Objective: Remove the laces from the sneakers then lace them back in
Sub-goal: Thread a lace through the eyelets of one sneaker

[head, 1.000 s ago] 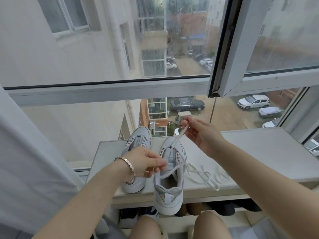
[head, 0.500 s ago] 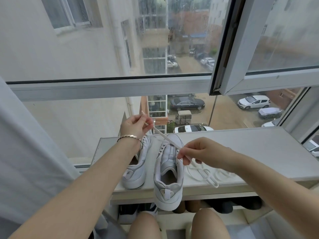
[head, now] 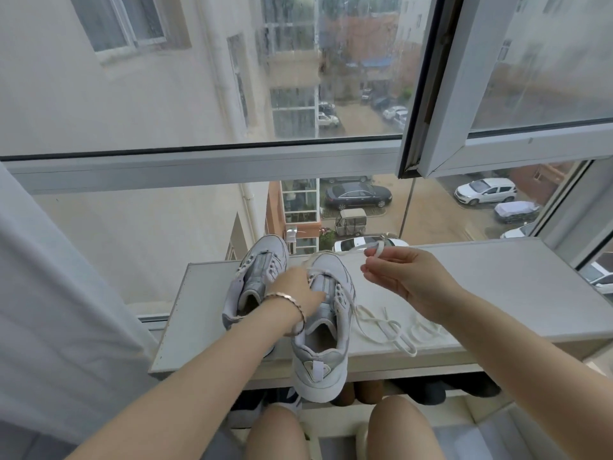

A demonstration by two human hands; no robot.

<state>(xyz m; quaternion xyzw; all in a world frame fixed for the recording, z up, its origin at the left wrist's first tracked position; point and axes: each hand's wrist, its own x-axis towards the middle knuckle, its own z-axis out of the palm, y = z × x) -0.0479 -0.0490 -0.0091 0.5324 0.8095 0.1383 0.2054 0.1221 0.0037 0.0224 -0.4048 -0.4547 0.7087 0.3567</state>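
Observation:
Two white sneakers stand on a white shelf [head: 497,293] under the window. The left sneaker [head: 255,277] has bare eyelets. The right sneaker [head: 326,340] hangs its heel over the shelf's front edge. My left hand [head: 295,293], with a bracelet on the wrist, rests over the right sneaker's left eyelets and pinches one end of a white lace [head: 335,255]. That lace runs over the toe to my right hand [head: 408,280], which pinches a loop of it above the shelf. A second lace [head: 388,330] lies loose to the right of the sneaker.
A grey curtain [head: 59,310] hangs at the left. An open window sash [head: 441,94] juts in above the shelf on the right. Several dark shoes [head: 414,393] sit below the shelf. My knees [head: 398,429] are near its front edge.
My left hand came down from above the left sneaker to the right sneaker's eyelets. My right hand rose and moved right, drawing the lace over the toe.

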